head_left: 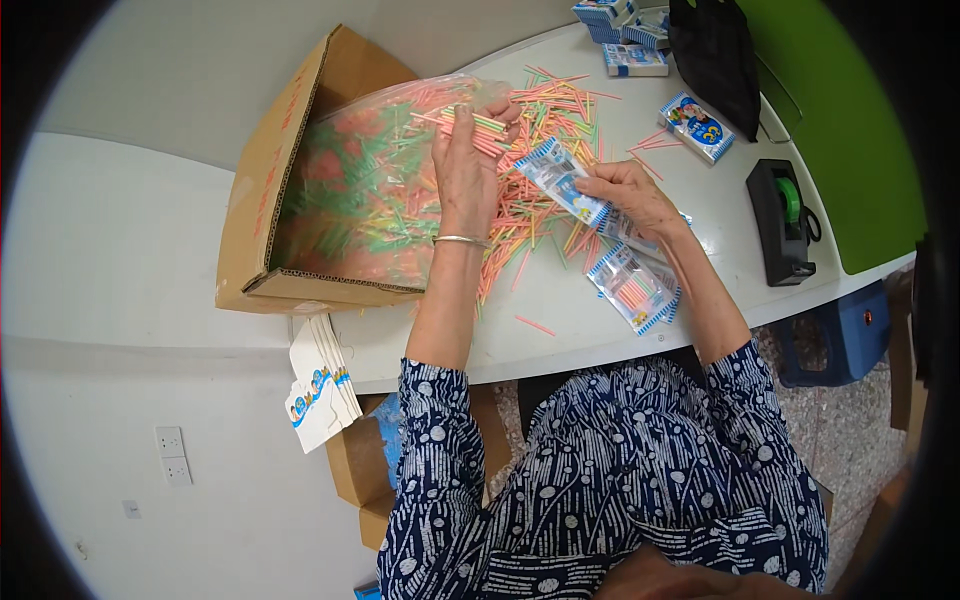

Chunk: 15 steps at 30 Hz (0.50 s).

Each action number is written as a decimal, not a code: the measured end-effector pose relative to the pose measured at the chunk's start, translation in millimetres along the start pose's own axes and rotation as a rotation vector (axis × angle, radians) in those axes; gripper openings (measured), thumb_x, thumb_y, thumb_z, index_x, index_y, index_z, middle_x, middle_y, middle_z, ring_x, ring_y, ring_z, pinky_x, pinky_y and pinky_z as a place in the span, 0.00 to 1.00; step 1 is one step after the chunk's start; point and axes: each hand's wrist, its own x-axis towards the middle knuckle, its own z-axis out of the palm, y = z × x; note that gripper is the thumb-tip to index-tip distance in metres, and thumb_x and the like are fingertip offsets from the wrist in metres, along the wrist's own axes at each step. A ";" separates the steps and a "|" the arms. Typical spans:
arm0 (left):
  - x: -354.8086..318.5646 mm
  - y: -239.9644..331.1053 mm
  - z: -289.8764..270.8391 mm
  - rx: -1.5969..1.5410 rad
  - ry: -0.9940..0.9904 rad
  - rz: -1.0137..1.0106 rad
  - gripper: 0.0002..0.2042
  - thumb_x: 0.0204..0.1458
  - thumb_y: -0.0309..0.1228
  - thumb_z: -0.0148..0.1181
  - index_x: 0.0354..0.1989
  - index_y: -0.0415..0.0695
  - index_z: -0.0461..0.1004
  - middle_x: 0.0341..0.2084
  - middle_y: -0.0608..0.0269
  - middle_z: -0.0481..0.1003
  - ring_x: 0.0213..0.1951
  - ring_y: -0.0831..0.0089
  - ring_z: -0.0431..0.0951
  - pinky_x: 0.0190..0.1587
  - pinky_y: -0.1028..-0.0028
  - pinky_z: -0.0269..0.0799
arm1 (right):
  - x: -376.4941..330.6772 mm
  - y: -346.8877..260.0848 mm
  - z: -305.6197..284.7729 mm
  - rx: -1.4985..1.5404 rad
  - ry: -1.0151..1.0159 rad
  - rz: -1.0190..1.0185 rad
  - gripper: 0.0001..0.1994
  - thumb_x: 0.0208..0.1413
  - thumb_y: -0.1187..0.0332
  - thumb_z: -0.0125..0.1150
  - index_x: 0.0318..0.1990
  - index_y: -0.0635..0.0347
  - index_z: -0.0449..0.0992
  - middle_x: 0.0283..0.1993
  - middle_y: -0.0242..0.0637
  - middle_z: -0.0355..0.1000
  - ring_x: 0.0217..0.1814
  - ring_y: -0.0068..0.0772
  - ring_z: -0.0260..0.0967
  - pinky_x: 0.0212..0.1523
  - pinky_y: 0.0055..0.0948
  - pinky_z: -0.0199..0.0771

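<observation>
My left hand (465, 165) is raised beside the open carton and closed around a small bunch of thin pink and yellow sticks (482, 130). My right hand (632, 195) pinches a blue-and-white plastic packet (562, 182) between thumb and fingers. The packet's far end slants toward my left hand, with a small space between them. A loose pile of pink, yellow and green sticks (510, 235) spreads beneath and beyond both hands. Near my right forearm lie more packets (632, 287), the top one showing pink sticks through its clear window.
The cardboard carton (262, 190) on its side holds a clear bag of sticks (370, 190). At right are a black tape dispenser (775, 225), a small blue box (697, 127), stacked boxes (636, 60) and a black bag (722, 60). Flat printed cartons (322, 385) hang at the table's edge.
</observation>
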 end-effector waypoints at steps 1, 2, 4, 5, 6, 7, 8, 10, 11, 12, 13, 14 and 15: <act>-1.9 0.0 3.3 0.012 -0.017 0.004 0.14 0.63 0.35 0.47 0.47 0.35 0.63 0.36 0.48 0.75 0.39 0.62 0.78 0.37 0.70 0.77 | -0.9 0.6 -1.9 -0.011 -0.016 0.008 0.11 0.55 0.63 0.62 0.35 0.64 0.79 0.29 0.25 0.73 0.29 0.10 0.67 0.31 0.14 0.67; -3.8 -2.0 5.7 0.011 -0.018 0.001 0.14 0.63 0.35 0.47 0.47 0.35 0.63 0.36 0.48 0.75 0.39 0.62 0.78 0.37 0.70 0.77 | -1.8 1.2 -3.9 -0.022 -0.032 0.015 0.11 0.55 0.63 0.62 0.35 0.63 0.79 0.29 0.25 0.74 0.29 0.10 0.67 0.32 0.14 0.67; -7.6 -5.2 7.7 -0.014 -0.047 -0.011 0.15 0.62 0.36 0.47 0.49 0.35 0.63 0.37 0.49 0.75 0.41 0.62 0.78 0.39 0.70 0.76 | -1.8 2.2 -5.2 -0.026 -0.067 0.012 0.11 0.55 0.63 0.62 0.35 0.64 0.80 0.29 0.25 0.74 0.29 0.11 0.68 0.31 0.14 0.67; -9.0 -5.8 8.3 -0.013 -0.048 -0.012 0.15 0.62 0.36 0.47 0.49 0.35 0.63 0.37 0.49 0.75 0.41 0.62 0.78 0.39 0.70 0.76 | -1.9 2.4 -5.5 -0.031 -0.101 0.007 0.11 0.55 0.63 0.62 0.35 0.64 0.80 0.29 0.26 0.74 0.30 0.11 0.68 0.31 0.14 0.67; -10.8 -5.9 9.1 0.019 -0.062 -0.005 0.15 0.62 0.36 0.47 0.48 0.35 0.63 0.37 0.49 0.75 0.41 0.63 0.78 0.40 0.70 0.76 | -2.3 2.5 -4.8 -0.030 -0.101 0.008 0.11 0.55 0.63 0.62 0.35 0.64 0.80 0.29 0.26 0.74 0.30 0.11 0.68 0.31 0.14 0.67; -13.1 -6.1 10.1 0.050 -0.076 0.002 0.15 0.63 0.37 0.47 0.48 0.35 0.62 0.37 0.49 0.75 0.42 0.63 0.78 0.41 0.70 0.76 | -3.0 2.3 -3.4 -0.001 -0.096 0.009 0.12 0.55 0.63 0.62 0.36 0.64 0.80 0.29 0.26 0.74 0.30 0.11 0.68 0.32 0.14 0.67; -16.7 -7.0 11.5 0.051 -0.076 0.002 0.15 0.63 0.37 0.47 0.48 0.35 0.62 0.37 0.49 0.75 0.42 0.63 0.78 0.41 0.70 0.76 | -3.9 2.1 -2.5 0.027 -0.091 0.010 0.12 0.55 0.63 0.62 0.37 0.64 0.80 0.30 0.26 0.74 0.30 0.11 0.68 0.32 0.14 0.67; -25.5 -9.6 18.5 0.117 -0.057 -0.033 0.16 0.63 0.38 0.46 0.48 0.35 0.62 0.37 0.50 0.75 0.43 0.64 0.77 0.43 0.70 0.75 | -5.2 3.6 -4.5 0.028 -0.086 0.011 0.12 0.55 0.63 0.62 0.37 0.65 0.80 0.30 0.26 0.75 0.30 0.11 0.68 0.32 0.14 0.67; -29.4 -10.3 20.8 0.117 -0.059 -0.036 0.16 0.63 0.38 0.46 0.48 0.35 0.62 0.37 0.50 0.75 0.43 0.64 0.77 0.43 0.70 0.75 | -6.0 4.2 -5.5 0.027 -0.083 0.012 0.12 0.55 0.63 0.62 0.38 0.65 0.80 0.30 0.26 0.75 0.30 0.11 0.68 0.32 0.14 0.67; -33.9 -9.7 22.3 0.172 -0.076 -0.027 0.17 0.63 0.38 0.46 0.49 0.36 0.62 0.38 0.51 0.75 0.43 0.65 0.77 0.44 0.70 0.74 | -7.0 4.1 -4.7 0.028 -0.083 0.012 0.12 0.55 0.63 0.62 0.38 0.65 0.80 0.30 0.26 0.75 0.30 0.11 0.68 0.32 0.14 0.67; -36.4 -9.8 23.1 0.228 -0.093 -0.019 0.17 0.63 0.39 0.46 0.49 0.36 0.61 0.38 0.52 0.75 0.43 0.66 0.77 0.45 0.70 0.74 | -8.1 3.7 -3.6 0.038 -0.073 0.014 0.12 0.55 0.64 0.62 0.39 0.66 0.79 0.30 0.27 0.75 0.29 0.12 0.68 0.31 0.14 0.67; -37.1 -10.7 22.9 0.229 -0.093 -0.020 0.17 0.63 0.39 0.46 0.49 0.36 0.61 0.38 0.52 0.75 0.43 0.66 0.77 0.45 0.70 0.74 | -9.0 3.4 -2.8 0.048 -0.063 0.016 0.13 0.54 0.65 0.62 0.41 0.66 0.79 0.30 0.27 0.75 0.29 0.12 0.68 0.30 0.14 0.67; -38.1 -11.0 22.2 0.280 -0.107 0.007 0.18 0.63 0.40 0.46 0.49 0.36 0.62 0.38 0.52 0.75 0.43 0.67 0.77 0.45 0.71 0.74 | -9.7 2.8 -2.0 0.049 -0.065 0.016 0.13 0.54 0.65 0.62 0.41 0.66 0.79 0.30 0.27 0.75 0.29 0.12 0.68 0.30 0.14 0.67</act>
